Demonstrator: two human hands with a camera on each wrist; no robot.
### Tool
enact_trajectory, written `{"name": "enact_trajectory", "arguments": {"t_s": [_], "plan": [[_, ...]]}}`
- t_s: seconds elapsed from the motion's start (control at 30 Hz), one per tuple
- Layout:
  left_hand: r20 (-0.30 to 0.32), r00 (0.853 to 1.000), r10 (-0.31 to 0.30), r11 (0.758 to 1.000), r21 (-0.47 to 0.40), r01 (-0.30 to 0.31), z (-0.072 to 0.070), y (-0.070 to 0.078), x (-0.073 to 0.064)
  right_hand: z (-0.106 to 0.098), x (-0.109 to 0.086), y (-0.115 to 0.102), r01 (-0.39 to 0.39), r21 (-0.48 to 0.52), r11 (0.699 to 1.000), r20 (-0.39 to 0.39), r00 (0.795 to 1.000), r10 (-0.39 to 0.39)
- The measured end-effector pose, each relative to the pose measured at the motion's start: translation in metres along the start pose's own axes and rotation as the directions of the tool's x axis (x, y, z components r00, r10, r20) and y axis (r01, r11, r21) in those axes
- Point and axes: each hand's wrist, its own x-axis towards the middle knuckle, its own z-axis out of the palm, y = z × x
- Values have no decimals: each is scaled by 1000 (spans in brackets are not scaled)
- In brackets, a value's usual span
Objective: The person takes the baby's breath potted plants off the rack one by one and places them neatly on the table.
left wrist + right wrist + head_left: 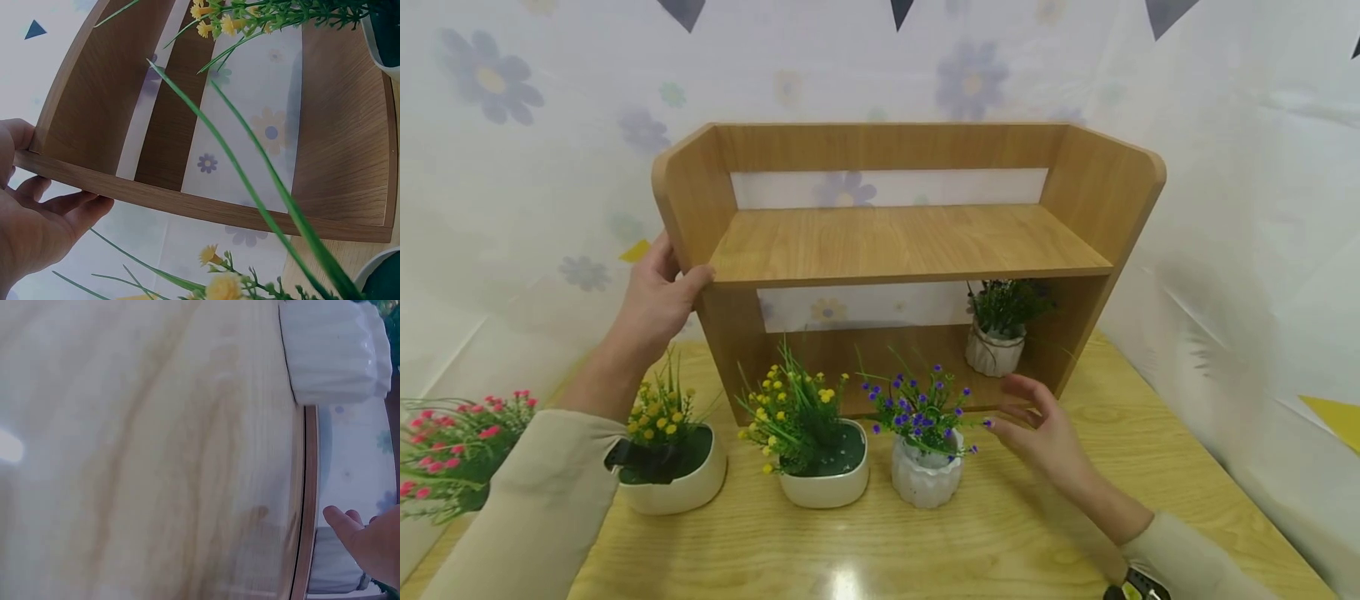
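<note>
A two-tier wooden shelf [910,242] stands on the table. My left hand [658,304] grips its left side panel, thumb at the front edge and fingers round the outside, as the left wrist view also shows [37,219]. My right hand [1045,433] is held in front of the lower tier's right end, fingers loosely extended and nothing in them. Just beyond it, a potted plant in a ribbed white pot [995,352] sits on the lower tier. A white pot with purple flowers [927,479] stands on the table left of my right hand.
Two cream oval pots with yellow flowers, one in the middle [823,492] and one under my left forearm [677,498], stand before the shelf. Pink flowers [452,450] are at the far left. A flower-printed white sheet [880,75] hangs behind the wood-grain table [760,558].
</note>
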Motion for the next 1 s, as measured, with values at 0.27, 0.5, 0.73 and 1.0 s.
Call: {"name": "enact_trajectory", "arguments": {"t_s": [0.27,0.5,0.73,1.0], "plan": [[-8,1000,-2,1000,6,2,0,-2,1,-9,23,9,-77,20,997,-77,994,79],[-7,1000,-6,1000,12,7,1,-3,2,-13,42,23,-66,25,998,-171,983,69],[-13,1000,4,1000,12,-3,0,0,1,-12,56,28,-86,23,996,-258,962,89],[-8,1000,8,1000,-8,-8,0,0,-1,-9,68,31,-92,-61,994,-324,944,67]]}}
